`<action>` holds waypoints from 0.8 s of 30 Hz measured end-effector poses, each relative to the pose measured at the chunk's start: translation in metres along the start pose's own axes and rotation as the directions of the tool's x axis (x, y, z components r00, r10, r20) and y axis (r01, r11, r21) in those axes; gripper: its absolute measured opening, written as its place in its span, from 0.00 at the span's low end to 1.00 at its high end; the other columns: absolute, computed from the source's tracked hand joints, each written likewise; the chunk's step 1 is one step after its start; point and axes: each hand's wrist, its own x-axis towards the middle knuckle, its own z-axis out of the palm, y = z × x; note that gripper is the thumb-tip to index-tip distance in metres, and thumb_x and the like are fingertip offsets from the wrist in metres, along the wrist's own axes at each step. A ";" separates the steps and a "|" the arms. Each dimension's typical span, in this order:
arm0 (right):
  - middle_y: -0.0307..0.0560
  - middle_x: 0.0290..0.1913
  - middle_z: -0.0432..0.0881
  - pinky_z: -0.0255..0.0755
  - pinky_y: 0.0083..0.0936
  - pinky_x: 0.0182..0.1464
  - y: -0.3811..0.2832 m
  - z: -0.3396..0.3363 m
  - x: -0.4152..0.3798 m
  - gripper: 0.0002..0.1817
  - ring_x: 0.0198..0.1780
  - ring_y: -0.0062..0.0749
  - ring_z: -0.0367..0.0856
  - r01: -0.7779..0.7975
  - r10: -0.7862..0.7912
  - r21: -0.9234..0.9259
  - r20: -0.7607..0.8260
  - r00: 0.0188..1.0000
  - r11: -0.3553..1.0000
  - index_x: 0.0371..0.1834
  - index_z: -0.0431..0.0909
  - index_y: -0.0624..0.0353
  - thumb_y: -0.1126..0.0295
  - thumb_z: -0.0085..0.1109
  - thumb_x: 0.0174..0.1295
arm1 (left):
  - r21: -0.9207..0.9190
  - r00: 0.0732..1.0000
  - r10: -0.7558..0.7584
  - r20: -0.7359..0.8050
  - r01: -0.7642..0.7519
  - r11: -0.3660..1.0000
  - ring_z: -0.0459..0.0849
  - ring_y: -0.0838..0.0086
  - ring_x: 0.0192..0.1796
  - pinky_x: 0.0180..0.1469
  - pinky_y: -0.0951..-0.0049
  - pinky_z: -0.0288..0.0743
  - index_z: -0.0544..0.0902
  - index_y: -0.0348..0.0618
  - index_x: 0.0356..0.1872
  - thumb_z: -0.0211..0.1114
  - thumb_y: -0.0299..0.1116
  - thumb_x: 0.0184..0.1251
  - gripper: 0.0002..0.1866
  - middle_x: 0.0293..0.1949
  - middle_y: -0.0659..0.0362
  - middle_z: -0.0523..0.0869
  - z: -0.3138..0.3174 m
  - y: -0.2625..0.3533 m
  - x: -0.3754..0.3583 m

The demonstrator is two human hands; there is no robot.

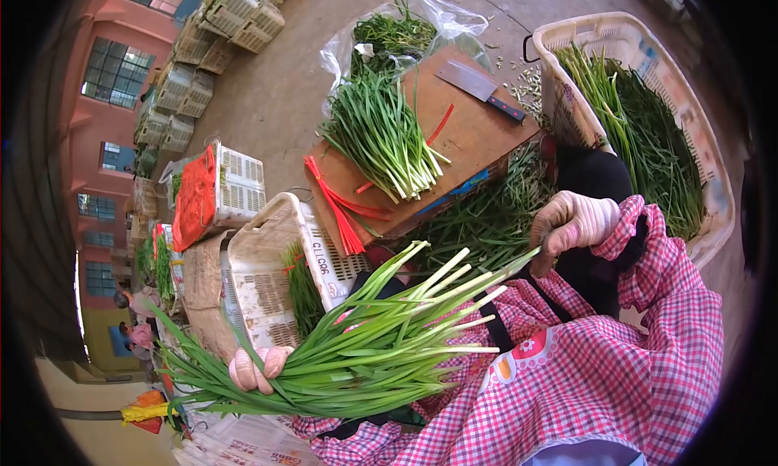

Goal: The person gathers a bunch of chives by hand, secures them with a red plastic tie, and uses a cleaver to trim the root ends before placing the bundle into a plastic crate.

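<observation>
Gloved fingers of my left hand (259,369) are wrapped round the leafy part of a big bunch of garlic chives (381,344). The bunch lies across my lap, its pale stalk ends pointing right. My right hand (571,227), also gloved, pinches the end of a single chive stalk (519,265) at the bunch's right side. Beyond my hands, another pile of chives (381,130) rests on a brown board (446,85). A cleaver (478,87) with a dark handle lies near the board's far edge. Red ties (336,207) are gathered at its left corner.
At the right stands a white crate (721,174) of loose greens. A white crate (267,296) at left holds a tied bundle (304,292). Leaf scraps (494,223) cover the floor below the board. Behind it is a plastic bag (458,16) of greens. Stacked crates (182,89) line the wall.
</observation>
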 end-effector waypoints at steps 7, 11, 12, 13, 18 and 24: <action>0.49 0.27 0.85 0.78 0.25 0.35 -0.014 -0.020 -0.044 0.17 0.31 0.30 0.85 -0.195 0.049 -0.360 -0.376 0.925 0.912 0.31 0.79 0.66 0.60 0.63 0.59 | 0.065 0.868 -0.350 0.352 0.350 0.934 0.78 0.67 0.35 0.44 0.67 0.73 0.68 0.36 0.42 0.38 0.30 0.73 0.10 0.32 0.53 0.74 -0.040 -0.040 -0.053; 0.48 0.20 0.80 0.75 0.32 0.27 -0.026 0.014 -0.011 0.15 0.24 0.40 0.82 -0.292 0.088 -0.954 -0.286 0.954 0.070 0.40 0.82 0.54 0.59 0.64 0.52 | 0.047 0.871 -0.378 0.315 0.383 0.923 0.78 0.63 0.41 0.49 0.57 0.74 0.66 0.34 0.44 0.37 0.33 0.75 0.13 0.36 0.52 0.74 -0.038 -0.043 -0.089; 0.48 0.19 0.80 0.75 0.34 0.26 -0.030 0.029 -0.002 0.17 0.23 0.43 0.81 -0.228 0.002 -0.972 -0.228 0.974 -0.059 0.42 0.81 0.52 0.57 0.64 0.52 | 0.061 0.816 -0.488 0.311 0.495 0.867 0.78 0.62 0.43 0.51 0.54 0.74 0.65 0.34 0.44 0.36 0.35 0.75 0.14 0.37 0.52 0.74 -0.036 -0.035 -0.080; 0.48 0.19 0.79 0.74 0.34 0.26 -0.030 0.039 0.006 0.18 0.23 0.44 0.81 -0.129 -0.097 -0.990 -0.134 0.986 0.051 0.44 0.81 0.51 0.57 0.64 0.52 | 0.139 0.855 -0.218 0.472 0.172 0.975 0.78 0.62 0.44 0.53 0.56 0.73 0.64 0.34 0.45 0.39 0.37 0.75 0.14 0.38 0.52 0.74 -0.045 -0.041 -0.065; 0.48 0.18 0.78 0.73 0.36 0.23 -0.026 0.101 0.058 0.18 0.21 0.45 0.79 0.235 -0.464 -0.935 0.091 0.881 0.264 0.47 0.80 0.49 0.56 0.64 0.54 | 0.522 0.920 -0.037 0.391 -0.189 0.832 0.77 0.66 0.42 0.53 0.59 0.72 0.65 0.35 0.43 0.40 0.34 0.74 0.11 0.34 0.55 0.72 -0.042 -0.030 -0.033; 0.51 0.24 0.79 0.74 0.40 0.31 -0.017 0.150 0.106 0.15 0.28 0.50 0.80 0.187 -0.358 -0.935 0.071 0.931 0.301 0.43 0.79 0.50 0.56 0.60 0.57 | -0.212 0.494 -0.399 0.772 -0.391 -0.896 0.72 0.79 0.34 0.51 0.77 0.69 0.66 0.45 0.38 0.46 0.28 0.72 0.01 0.29 0.65 0.68 -0.063 -0.026 -0.044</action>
